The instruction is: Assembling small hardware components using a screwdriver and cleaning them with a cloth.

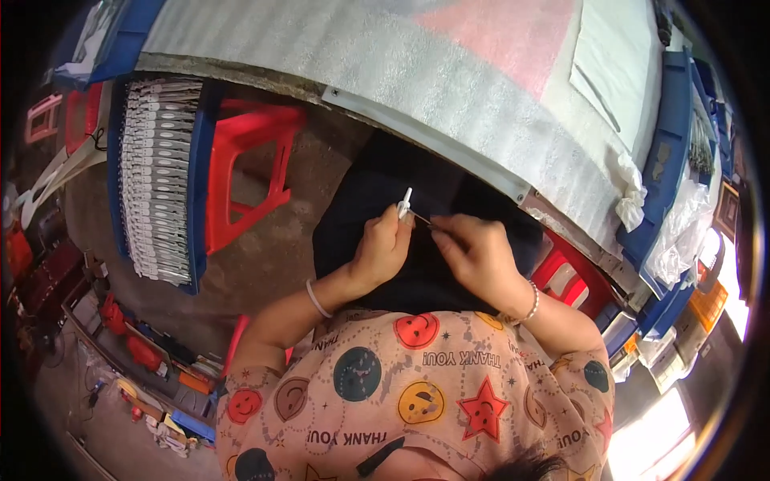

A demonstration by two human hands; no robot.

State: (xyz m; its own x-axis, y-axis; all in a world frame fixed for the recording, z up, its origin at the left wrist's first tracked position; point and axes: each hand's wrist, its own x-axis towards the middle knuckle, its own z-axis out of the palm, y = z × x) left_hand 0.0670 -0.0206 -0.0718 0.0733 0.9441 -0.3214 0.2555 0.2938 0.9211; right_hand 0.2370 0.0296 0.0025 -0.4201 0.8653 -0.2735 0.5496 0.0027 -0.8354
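Observation:
Above my lap, my left hand is closed, pinching a small white plastic piece with a narrow tip that points away from me. Just to its right, the thumb and fingers of my right hand are pressed together on a thin dark strand. That strand reaches toward the white piece; whether it is joined to it cannot be made out. A gap separates the two hands, and dark cloth lies beneath them over my lap.
A blue crate packed with rows of white and grey parts rests by a red plastic stool at the left. Ahead runs a table edge under white foam sheeting. Blue bins and a clear plastic bag stand at the right.

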